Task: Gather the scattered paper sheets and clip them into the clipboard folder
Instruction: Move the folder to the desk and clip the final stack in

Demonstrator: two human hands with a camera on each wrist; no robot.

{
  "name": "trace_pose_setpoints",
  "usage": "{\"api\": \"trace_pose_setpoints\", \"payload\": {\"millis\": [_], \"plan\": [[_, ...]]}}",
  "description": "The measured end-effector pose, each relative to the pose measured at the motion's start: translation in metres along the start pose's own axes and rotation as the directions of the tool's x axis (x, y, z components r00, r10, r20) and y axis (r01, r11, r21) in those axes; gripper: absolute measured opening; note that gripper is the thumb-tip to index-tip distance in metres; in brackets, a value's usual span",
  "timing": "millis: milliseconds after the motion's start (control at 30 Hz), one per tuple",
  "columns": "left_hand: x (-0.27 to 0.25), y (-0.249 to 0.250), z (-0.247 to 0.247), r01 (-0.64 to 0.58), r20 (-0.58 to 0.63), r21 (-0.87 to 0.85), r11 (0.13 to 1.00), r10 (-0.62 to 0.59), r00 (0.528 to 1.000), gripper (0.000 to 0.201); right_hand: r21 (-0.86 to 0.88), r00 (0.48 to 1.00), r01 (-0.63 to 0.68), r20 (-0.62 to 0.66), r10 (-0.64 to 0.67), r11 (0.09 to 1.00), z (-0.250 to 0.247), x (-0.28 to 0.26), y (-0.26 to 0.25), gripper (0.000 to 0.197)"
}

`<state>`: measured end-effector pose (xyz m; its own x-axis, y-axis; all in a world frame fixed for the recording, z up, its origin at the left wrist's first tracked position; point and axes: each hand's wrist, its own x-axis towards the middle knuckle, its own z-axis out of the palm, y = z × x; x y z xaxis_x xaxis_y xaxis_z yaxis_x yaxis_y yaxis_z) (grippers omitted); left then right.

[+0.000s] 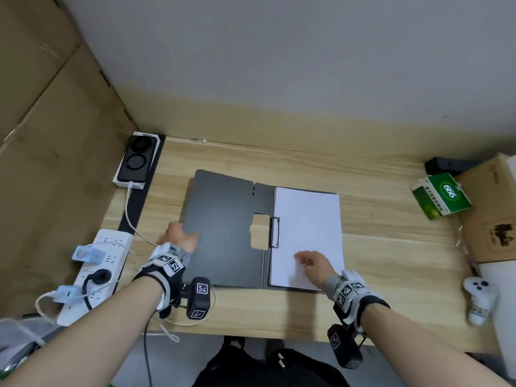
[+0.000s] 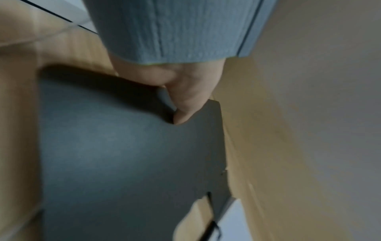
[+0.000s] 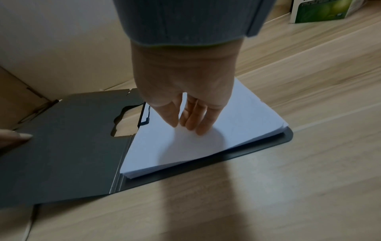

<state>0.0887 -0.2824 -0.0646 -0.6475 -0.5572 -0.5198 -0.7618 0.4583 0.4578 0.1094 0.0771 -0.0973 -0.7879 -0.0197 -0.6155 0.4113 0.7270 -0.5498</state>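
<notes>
A dark grey clipboard folder (image 1: 223, 227) lies open on the wooden desk (image 1: 391, 247). A stack of white paper sheets (image 1: 307, 219) sits on its right half, with its left edge beside the black clip (image 1: 275, 232) at the spine. My left hand (image 1: 181, 236) pinches the left edge of the folder's cover (image 2: 123, 154), thumb (image 2: 185, 101) on top. My right hand (image 1: 310, 259) rests on the sheets (image 3: 247, 117) near their front edge, its straight fingers (image 3: 202, 128) touching the top sheet. The clip (image 3: 144, 115) lies just left of that hand.
A phone on a white box (image 1: 136, 160) and a power strip (image 1: 95, 272) with cables lie at the left. A green carton (image 1: 441, 196), a cardboard box (image 1: 491, 213) and a white controller (image 1: 479, 297) stand at the right. Cardboard panels wall the left side.
</notes>
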Motion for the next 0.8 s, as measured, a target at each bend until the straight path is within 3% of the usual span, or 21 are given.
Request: {"api": "trace_pose_setpoints", "payload": {"millis": [67,167,300,400,500,600,667,800], "plan": [[-0.015,0.023,-0.004,-0.025,0.029,-0.099,0.995,0.028,0.999,0.054,-0.016,0.999,0.019,0.039,-0.018,1.0,-0.003,-0.001,0.0,0.05],[-0.044,0.064,-0.012,-0.131,0.076,-0.075,0.988,0.137,0.988,0.043,0.069,0.999,0.012,0.046,-0.016,0.998,-0.012,-0.007,-0.003,0.035],[-0.088,0.113,-0.009,-0.31,0.202,-0.042,0.95,0.312,0.928,0.039,0.206,0.999,0.019,0.03,-0.026,0.978,-0.032,-0.02,0.003,0.046],[-0.135,0.139,0.012,-0.396,0.288,-0.163,0.904,0.427,0.857,0.039,0.346,1.0,0.016,-0.015,-0.012,0.938,-0.053,-0.034,0.02,0.043],[-0.181,0.152,0.044,-0.404,0.397,-0.312,0.86,0.504,0.767,0.04,0.464,0.998,-0.007,-0.047,0.032,0.886,-0.068,-0.049,0.037,0.045],[-0.214,0.151,0.079,-0.444,0.52,-0.291,0.847,0.53,0.67,0.038,0.513,1.0,-0.012,-0.013,0.022,0.858,-0.085,-0.067,0.055,0.038],[-0.222,0.146,0.099,-0.473,0.541,-0.224,0.852,0.512,0.667,0.04,0.514,0.999,-0.045,0.031,0.033,0.856,-0.095,-0.076,0.072,0.044],[-0.217,0.132,0.125,-0.43,0.521,-0.12,0.895,0.426,0.74,0.039,0.571,0.985,-0.148,0.008,0.175,0.807,-0.111,-0.075,0.109,0.054]]}}
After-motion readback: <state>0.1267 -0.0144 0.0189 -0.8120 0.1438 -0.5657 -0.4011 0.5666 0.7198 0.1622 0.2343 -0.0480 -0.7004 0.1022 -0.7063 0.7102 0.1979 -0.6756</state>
